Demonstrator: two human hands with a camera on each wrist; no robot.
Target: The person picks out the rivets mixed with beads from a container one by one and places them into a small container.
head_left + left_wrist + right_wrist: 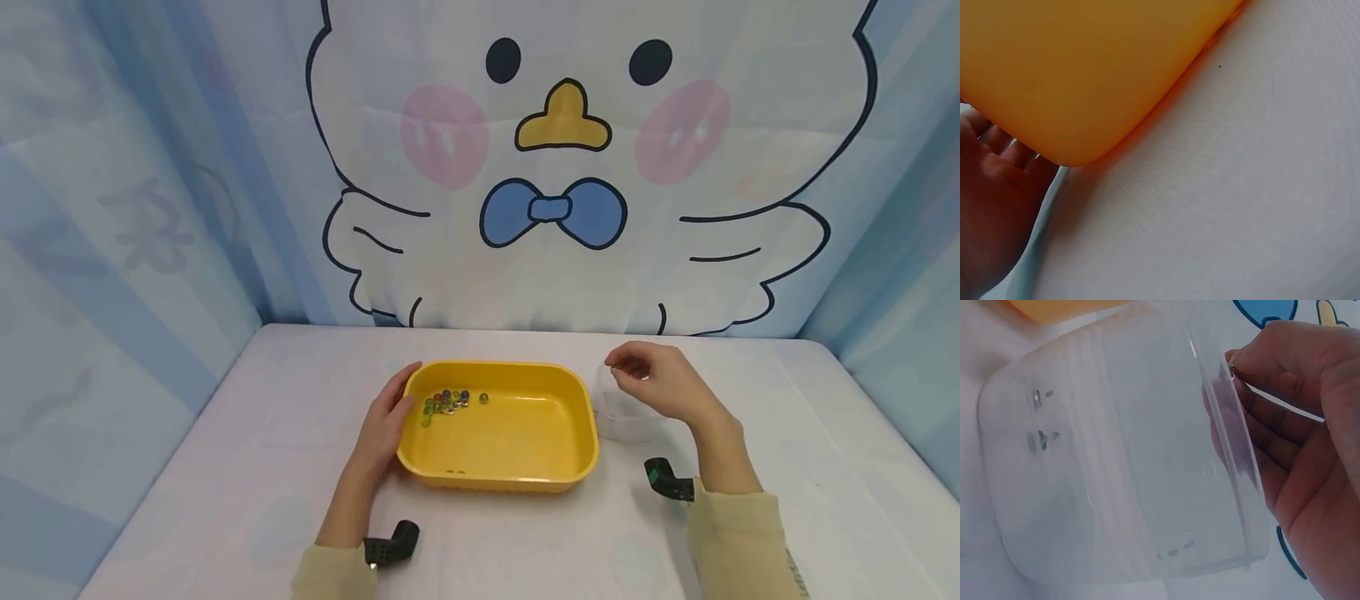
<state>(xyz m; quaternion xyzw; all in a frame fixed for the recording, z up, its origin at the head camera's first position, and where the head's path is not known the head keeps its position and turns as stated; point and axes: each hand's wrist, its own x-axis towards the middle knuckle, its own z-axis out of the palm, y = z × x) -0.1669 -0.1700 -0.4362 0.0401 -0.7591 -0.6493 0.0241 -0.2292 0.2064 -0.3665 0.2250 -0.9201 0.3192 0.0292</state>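
A yellow plastic basin (495,442) sits on the table with several glass marbles (446,404) gathered toward its upper left. My left hand (384,427) grips the basin's left side, thumb at the rim and fingers along the outer wall. To the right stands a clear plastic container (1135,456). Over its rim, my right hand (660,379) pinches a small shiny piece (1231,369) between thumb and forefinger, which looks like a marble but is mostly covered. Other right-hand fingers show behind the container's rim. A few small glints (1037,398) appear through the container wall.
A white cloth covers the table (517,542). Behind it hangs a curtain (555,275) printed with a cartoon bird, and more curtain closes both sides. Black wrist cameras (393,543) stick out inward from both forearms.
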